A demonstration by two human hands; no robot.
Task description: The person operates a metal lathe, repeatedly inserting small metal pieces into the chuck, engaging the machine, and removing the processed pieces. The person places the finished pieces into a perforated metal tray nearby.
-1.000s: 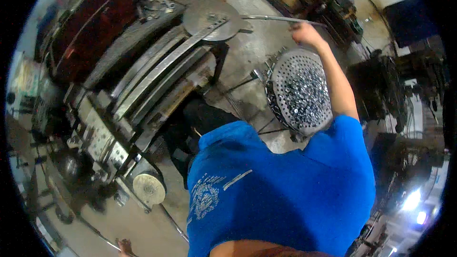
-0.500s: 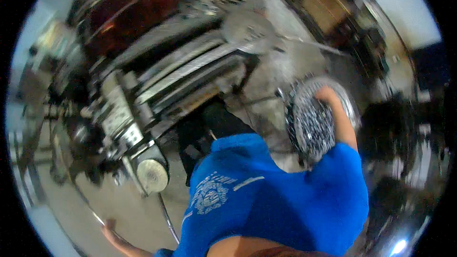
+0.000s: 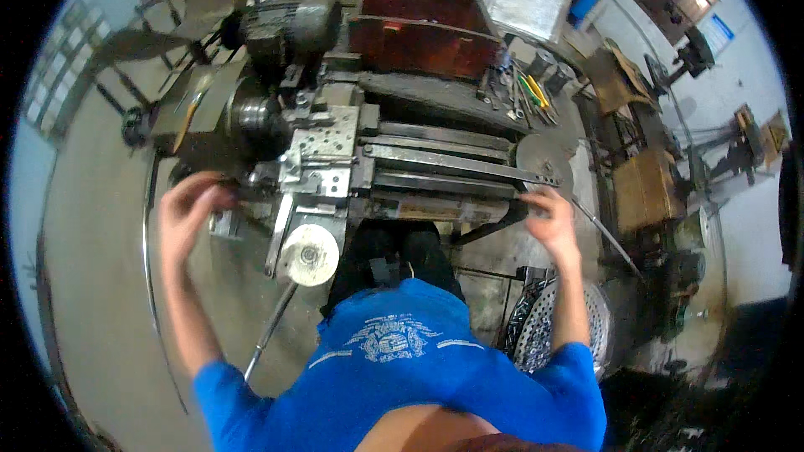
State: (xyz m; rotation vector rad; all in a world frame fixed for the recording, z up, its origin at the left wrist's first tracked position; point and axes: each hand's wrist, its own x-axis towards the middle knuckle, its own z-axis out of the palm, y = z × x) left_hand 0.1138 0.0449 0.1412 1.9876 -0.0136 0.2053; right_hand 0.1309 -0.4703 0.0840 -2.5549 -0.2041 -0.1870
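Observation:
My left hand [image 3: 188, 209] is raised at the left front of a lathe-like machine, fingers bent and apart, slightly blurred; I see nothing held in it. Close by are the machine's round chuck [image 3: 253, 113] and a metal block with holes [image 3: 322, 146]. At the right end of the machine's long rails [image 3: 444, 161], my right hand [image 3: 551, 222] has its fingers drawn together. Whatever is between them is too small to make out. Below that hand stands a perforated metal basket [image 3: 536, 326] with many small shiny metal parts, partly hidden by my right forearm.
A pale round handwheel [image 3: 311, 255] juts out before my lap. Behind the rails sits a dark red open box [image 3: 423, 42], with hand tools [image 3: 532, 94] to its right. A motor [image 3: 289, 25] stands at the back left. A thin rod [image 3: 607, 238] slants at right.
My right hand has come out of the basket up to the rails' right end. My left hand has risen from low at the left to the machine's front. The view has turned.

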